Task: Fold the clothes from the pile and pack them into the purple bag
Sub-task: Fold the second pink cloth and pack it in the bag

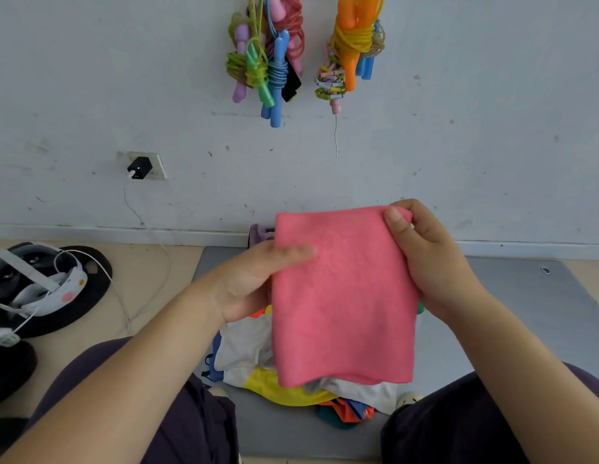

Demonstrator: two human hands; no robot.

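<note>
Pink cloth (345,296), folded into a rectangle, held up in both hands above the clothes pile (257,356).

Left hand (254,279) grips its left edge, thumb laid across the front. Right hand (425,259) pinches the top right corner. A sliver of the purple bag (260,234) shows behind the cloth, by the far wall. The pile lies on a grey mat (512,316).
</note>
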